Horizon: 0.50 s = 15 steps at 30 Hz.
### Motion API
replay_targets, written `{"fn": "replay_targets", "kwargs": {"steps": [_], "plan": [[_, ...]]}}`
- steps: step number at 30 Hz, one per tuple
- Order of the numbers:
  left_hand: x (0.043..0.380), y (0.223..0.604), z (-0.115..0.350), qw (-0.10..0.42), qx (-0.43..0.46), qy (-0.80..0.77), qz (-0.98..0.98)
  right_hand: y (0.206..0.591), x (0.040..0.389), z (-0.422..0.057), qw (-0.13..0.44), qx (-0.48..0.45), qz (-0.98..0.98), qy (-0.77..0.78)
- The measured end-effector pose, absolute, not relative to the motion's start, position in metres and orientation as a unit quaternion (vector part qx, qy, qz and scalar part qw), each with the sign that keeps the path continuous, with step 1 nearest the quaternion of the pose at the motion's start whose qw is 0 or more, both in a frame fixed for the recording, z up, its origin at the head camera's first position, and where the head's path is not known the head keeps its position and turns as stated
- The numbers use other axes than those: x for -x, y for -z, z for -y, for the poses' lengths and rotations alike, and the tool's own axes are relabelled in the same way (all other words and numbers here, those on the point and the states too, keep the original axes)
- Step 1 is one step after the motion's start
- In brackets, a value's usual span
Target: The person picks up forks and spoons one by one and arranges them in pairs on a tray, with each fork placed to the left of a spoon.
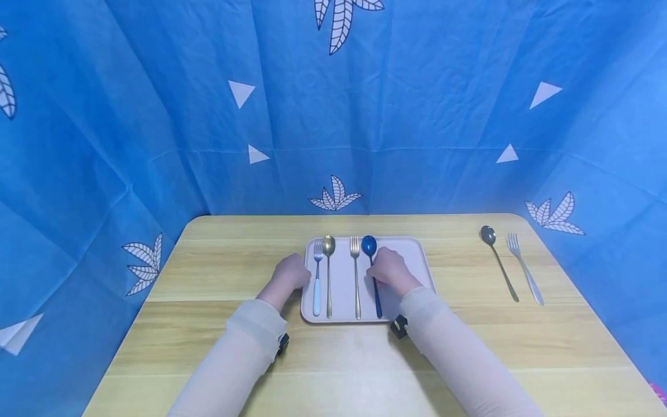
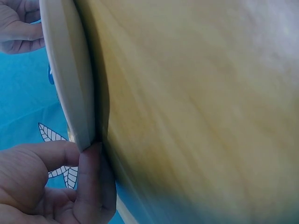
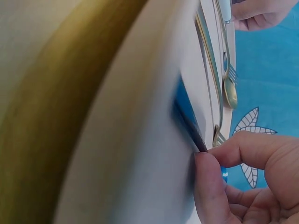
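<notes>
Evidently wood-grained, the pale tabletop (image 1: 156, 347) has rounded far corners, and blue cloth (image 1: 443, 116) printed with white leaves and triangles hangs behind its far edge and along both sides. The pale tray (image 1: 342, 284) lies near that far edge, roughly midway between the left and right edges. The left hand (image 1: 292, 272) pinches the tray's left rim; the right hand (image 1: 391, 267) pinches the handle of the blue spoon (image 1: 369, 245) on the tray. Left of it lie a gold fork (image 1: 355, 249), a gold spoon (image 1: 329, 245) and a blue-handled fork (image 1: 316, 295). Toward the tabletop's far right corner rest a dark spoon (image 1: 488, 235) and a silver fork (image 1: 530, 281).
</notes>
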State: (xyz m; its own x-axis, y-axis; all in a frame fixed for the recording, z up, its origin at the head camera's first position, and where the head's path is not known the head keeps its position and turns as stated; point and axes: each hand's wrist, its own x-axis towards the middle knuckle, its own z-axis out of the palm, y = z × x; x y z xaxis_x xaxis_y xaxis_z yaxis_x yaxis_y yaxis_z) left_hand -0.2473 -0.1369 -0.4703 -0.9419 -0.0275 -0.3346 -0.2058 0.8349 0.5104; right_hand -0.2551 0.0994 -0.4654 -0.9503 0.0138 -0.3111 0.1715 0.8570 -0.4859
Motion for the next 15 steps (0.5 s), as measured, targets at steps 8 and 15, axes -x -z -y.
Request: {"fn": "replay_targets", "kwargs": {"steps": [8,15], "plan": [[0.2438,0.4638,0.1352,0.161,0.057,-0.285,-0.943,0.4659,0.2557,-0.0993,0.137,-0.044,-0.954,0.262],[0.2434,0.4628,0.1355,0.164,0.060,-0.284,-0.943,0.4661,0.2564,-0.0986,0.134,-0.040,-0.956,0.258]]}}
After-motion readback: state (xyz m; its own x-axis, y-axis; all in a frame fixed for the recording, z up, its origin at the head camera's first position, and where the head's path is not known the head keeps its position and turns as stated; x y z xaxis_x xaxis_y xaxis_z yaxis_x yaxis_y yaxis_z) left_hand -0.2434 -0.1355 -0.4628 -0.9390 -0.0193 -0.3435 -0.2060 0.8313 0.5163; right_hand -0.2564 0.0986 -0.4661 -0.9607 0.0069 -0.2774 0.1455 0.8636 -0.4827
